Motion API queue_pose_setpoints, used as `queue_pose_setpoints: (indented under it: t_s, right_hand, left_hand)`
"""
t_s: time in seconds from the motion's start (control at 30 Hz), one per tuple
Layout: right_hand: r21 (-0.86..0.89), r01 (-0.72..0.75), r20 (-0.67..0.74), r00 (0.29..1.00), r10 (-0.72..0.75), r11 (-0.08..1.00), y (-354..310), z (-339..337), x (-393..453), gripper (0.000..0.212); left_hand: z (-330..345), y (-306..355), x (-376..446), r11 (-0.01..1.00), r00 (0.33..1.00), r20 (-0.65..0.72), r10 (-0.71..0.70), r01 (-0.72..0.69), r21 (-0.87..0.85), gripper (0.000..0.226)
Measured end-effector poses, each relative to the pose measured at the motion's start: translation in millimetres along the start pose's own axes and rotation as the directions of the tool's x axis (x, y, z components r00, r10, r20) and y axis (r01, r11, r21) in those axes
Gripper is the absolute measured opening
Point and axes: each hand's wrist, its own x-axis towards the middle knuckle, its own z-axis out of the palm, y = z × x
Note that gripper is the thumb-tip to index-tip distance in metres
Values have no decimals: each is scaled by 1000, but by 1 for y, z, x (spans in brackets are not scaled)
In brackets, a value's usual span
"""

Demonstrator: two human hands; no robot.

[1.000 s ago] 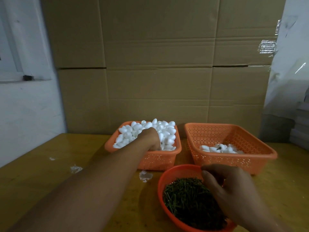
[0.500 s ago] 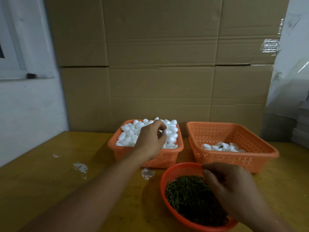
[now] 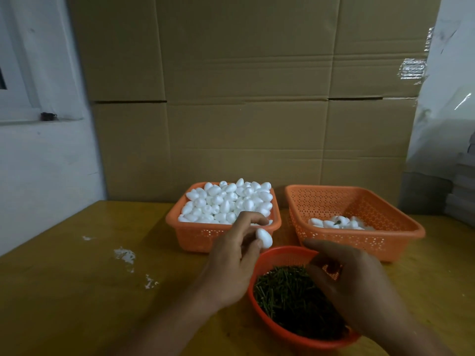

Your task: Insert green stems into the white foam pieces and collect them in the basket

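Bringing 1 foam egg toward the stem bowl, near to far

Hovering nearest, the right hand curls over the round orange bowl of green stems, fingertips drawn together above the pile; whether it pinches a stem I cannot tell. Just to its left and slightly farther, the left hand pinches 1 white foam egg between thumb and fingertips, its long axis tilted, narrow end up and away. The egg sits above the bowl's far-left rim, near the right fingertips but apart from them, so the right hand likely has the shorter path to bring a stem leftward. Beyond stands the basket of foam pieces, heaped full. To its right, the collecting basket holds a few finished pieces.
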Motion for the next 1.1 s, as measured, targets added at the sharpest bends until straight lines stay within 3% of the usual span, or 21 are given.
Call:
queue_pose_setpoints:
  t_s: [0.1, 0.23, 0.33, 0.47, 0.9, 1.1]
  right_hand:
    - [-50, 15, 107, 994, -9, 999, 1, 0, 3, 28]
    - [-103, 40, 301, 954, -7, 994, -4, 4, 8, 10]
    - [-219, 58, 446, 894, 47, 974, -10, 12, 12, 33]
    - [-285, 84, 552, 829, 92, 955, -11, 24, 15, 31]
    - [-251, 49, 440, 895, 69, 967, -8, 27, 14, 20]
    - [-214, 48, 345, 938, 30, 976, -9, 23, 12, 16]
  left_hand:
    - [0, 1, -4, 999, 1000, 13, -23, 24, -37, 26]
    - [1, 5, -7, 958, 989, 84, -120, 138, -250, 22]
    - [2, 3, -10, 936, 981, 140, -135, 173, -308, 34]
    - [2, 4, -12, 921, 975, 156, -157, 202, -334, 31]
    - [4, 5, -11, 844, 961, 173, -216, 273, -461, 31]
    - [4, 11, -11, 787, 957, 178, -227, 288, -546, 13]
